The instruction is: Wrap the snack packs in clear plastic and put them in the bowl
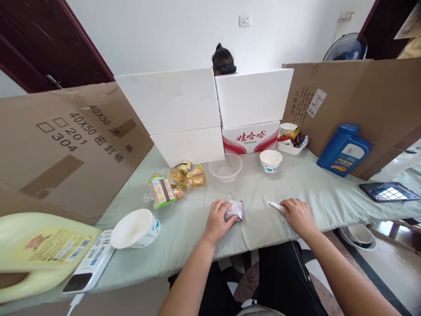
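My left hand (pixel 219 219) grips a small clear bag of dark red grains (pixel 234 210) that rests on the pale green cloth (pixel 256 193) near the table's front edge. A little to the right, my right hand (pixel 297 213) lies on the cloth, its fingers closed on a thin white pen-like tool (pixel 275 205) that points left. Farther back stand a clear plastic bowl (pixel 226 167) and a white paper cup with a blue pattern (pixel 270 160). A heap of wrapped snacks (pixel 173 183) lies to the left of the clear bowl.
Cardboard sheets and white boxes (pixel 184 109) wall in the table. A tipped paper bowl (pixel 135 228), a yellow jug (pixel 36 252) and a phone (pixel 90 263) sit at the left. A blue bottle (pixel 344 149), a tablet (pixel 388 191) and a snack dish (pixel 291 139) are at the right. A person's head shows behind the boxes.
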### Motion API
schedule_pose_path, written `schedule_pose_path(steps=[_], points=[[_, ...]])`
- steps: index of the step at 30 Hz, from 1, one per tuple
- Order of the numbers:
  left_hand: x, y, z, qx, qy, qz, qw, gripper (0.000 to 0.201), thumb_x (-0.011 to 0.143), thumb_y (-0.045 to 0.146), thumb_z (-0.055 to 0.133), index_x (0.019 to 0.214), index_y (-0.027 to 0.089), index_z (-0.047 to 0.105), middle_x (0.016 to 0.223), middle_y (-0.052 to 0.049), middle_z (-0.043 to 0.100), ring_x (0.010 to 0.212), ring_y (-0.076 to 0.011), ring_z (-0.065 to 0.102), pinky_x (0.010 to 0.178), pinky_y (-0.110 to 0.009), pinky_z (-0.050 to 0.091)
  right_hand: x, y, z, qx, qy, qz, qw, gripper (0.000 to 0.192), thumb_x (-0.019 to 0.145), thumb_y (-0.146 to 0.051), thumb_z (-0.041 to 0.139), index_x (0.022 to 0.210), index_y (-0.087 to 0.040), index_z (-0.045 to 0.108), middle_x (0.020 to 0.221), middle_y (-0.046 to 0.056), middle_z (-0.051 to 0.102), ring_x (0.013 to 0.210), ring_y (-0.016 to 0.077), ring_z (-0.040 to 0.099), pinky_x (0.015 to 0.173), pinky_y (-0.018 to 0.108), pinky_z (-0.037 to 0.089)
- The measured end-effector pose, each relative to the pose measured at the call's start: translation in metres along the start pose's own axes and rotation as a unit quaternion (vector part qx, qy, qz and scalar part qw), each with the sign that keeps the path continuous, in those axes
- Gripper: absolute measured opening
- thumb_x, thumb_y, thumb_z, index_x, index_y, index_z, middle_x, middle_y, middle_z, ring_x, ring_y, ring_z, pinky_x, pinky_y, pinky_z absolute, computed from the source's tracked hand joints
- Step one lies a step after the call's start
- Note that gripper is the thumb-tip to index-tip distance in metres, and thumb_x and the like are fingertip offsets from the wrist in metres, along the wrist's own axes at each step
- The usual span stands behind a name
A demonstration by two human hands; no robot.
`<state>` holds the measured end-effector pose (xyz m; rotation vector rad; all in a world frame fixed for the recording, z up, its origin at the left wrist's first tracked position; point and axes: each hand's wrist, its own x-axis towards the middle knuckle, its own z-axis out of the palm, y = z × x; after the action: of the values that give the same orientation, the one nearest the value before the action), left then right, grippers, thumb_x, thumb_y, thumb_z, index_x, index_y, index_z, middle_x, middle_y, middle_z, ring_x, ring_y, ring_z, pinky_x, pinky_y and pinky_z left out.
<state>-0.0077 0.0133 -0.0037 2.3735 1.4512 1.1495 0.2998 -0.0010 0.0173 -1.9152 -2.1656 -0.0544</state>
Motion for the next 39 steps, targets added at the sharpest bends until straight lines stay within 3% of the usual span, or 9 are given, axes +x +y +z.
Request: schedule_pose_path(steps=[6, 10, 14, 17, 20, 25, 34, 36, 39], points=[[-0.003, -0.001, 0.000, 0.007, 0.012, -0.001, 1.000, 0.038, 0.073, 0.027, 0.076, 0.107, 0.020, 0.059, 0.112, -0.008, 0.057, 0.105, -0.0249, 0.055, 0.092, -0.044, 0.051, 0.009, -0.060, 0.005, 0.026, -0.021, -0.117, 0.993, 0.028, 0.090, -0.020, 0.052, 0.115, -0.018, 0.063, 0.110, 0.012, 0.061, 0.101, 0.0257, 0.055, 0.086, 0.037, 0.043], [-0.004, -0.001, -0.001, 0.012, 0.041, -0.004, 0.999, 0.040, 0.071, 0.027, 0.078, 0.105, 0.020, 0.059, 0.118, -0.009, 0.052, 0.107, -0.0250, 0.054, 0.092, -0.044, 0.050, -0.006, -0.040, 0.006, -0.006, 0.046, 0.000, 0.999, 0.035, 0.090, -0.026, 0.054, 0.123, -0.016, 0.058, 0.118, 0.014, 0.057, 0.107, 0.0293, 0.051, 0.088, 0.039, 0.041], [-0.002, 0.000, -0.001, -0.003, 0.046, 0.010, 0.999, 0.044, 0.069, 0.026, 0.080, 0.105, 0.021, 0.056, 0.105, -0.006, 0.057, 0.100, -0.0235, 0.054, 0.088, -0.042, 0.050, -0.018, -0.013, 0.004, -0.055, -0.032, 0.060, 0.996, 0.025, 0.091, -0.022, 0.049, 0.111, -0.015, 0.062, 0.100, 0.013, 0.060, 0.096, 0.0289, 0.055, 0.079, 0.038, 0.042], [-0.001, -0.002, 0.001, -0.022, 0.032, -0.003, 0.999, 0.055, 0.070, 0.026, 0.079, 0.116, 0.022, 0.050, 0.104, -0.006, 0.058, 0.097, -0.0224, 0.056, 0.086, -0.040, 0.051, -0.011, -0.029, -0.002, 0.009, -0.051, 0.013, 0.999, 0.028, 0.095, -0.018, 0.041, 0.116, -0.016, 0.059, 0.104, 0.012, 0.059, 0.089, 0.0218, 0.058, 0.077, 0.031, 0.042], [-0.005, -0.004, 0.004, -0.039, 0.037, -0.039, 0.998, 0.071, 0.069, 0.028, 0.080, 0.129, 0.023, 0.040, 0.107, -0.006, 0.057, 0.097, -0.0217, 0.058, 0.085, -0.039, 0.052, 0.005, -0.074, -0.012, 0.066, -0.062, -0.072, 0.993, 0.031, 0.097, -0.023, 0.039, 0.124, -0.022, 0.055, 0.110, 0.010, 0.057, 0.084, 0.0177, 0.060, 0.071, 0.027, 0.042], [-0.010, -0.009, 0.006, -0.072, 0.045, -0.060, 0.995, 0.085, 0.070, 0.032, 0.079, 0.139, 0.024, 0.029, 0.120, -0.011, 0.052, 0.106, -0.0227, 0.058, 0.084, -0.037, 0.053, 0.023, -0.123, -0.023, 0.025, -0.121, -0.194, 0.973, 0.029, 0.091, -0.014, 0.044, 0.113, -0.020, 0.062, 0.100, 0.010, 0.059, 0.086, 0.0203, 0.060, 0.070, 0.028, 0.041], [-0.006, -0.010, 0.006, -0.080, 0.045, -0.085, 0.992, 0.083, 0.069, 0.030, 0.080, 0.139, 0.023, 0.035, 0.111, -0.009, 0.058, 0.100, -0.0229, 0.059, 0.082, -0.038, 0.052, 0.011, -0.005, -0.007, -0.048, -0.076, -0.012, 0.996, 0.030, 0.094, -0.021, 0.043, 0.112, -0.024, 0.066, 0.099, 0.012, 0.063, 0.097, 0.0271, 0.057, 0.079, 0.037, 0.042], [-0.004, -0.010, 0.005, -0.081, 0.042, -0.074, 0.993, 0.061, 0.073, 0.031, 0.076, 0.127, 0.023, 0.050, 0.106, -0.008, 0.060, 0.099, -0.0226, 0.058, 0.084, -0.039, 0.051, 0.008, -0.003, -0.001, -0.029, -0.039, 0.002, 0.999, 0.027, 0.093, -0.023, 0.046, 0.109, -0.022, 0.067, 0.104, 0.013, 0.063, 0.102, 0.0303, 0.055, 0.083, 0.043, 0.042], [-0.002, -0.008, 0.003, -0.097, 0.043, -0.054, 0.993, 0.018, 0.082, 0.030, 0.067, 0.098, 0.022, 0.066, 0.099, -0.006, 0.062, 0.098, -0.0214, 0.058, 0.087, -0.038, 0.050, 0.008, -0.034, 0.004, 0.091, 0.066, -0.062, 0.992, 0.034, 0.092, -0.033, 0.051, 0.122, -0.020, 0.059, 0.119, 0.014, 0.059, 0.111, 0.0303, 0.051, 0.091, 0.046, 0.043]])
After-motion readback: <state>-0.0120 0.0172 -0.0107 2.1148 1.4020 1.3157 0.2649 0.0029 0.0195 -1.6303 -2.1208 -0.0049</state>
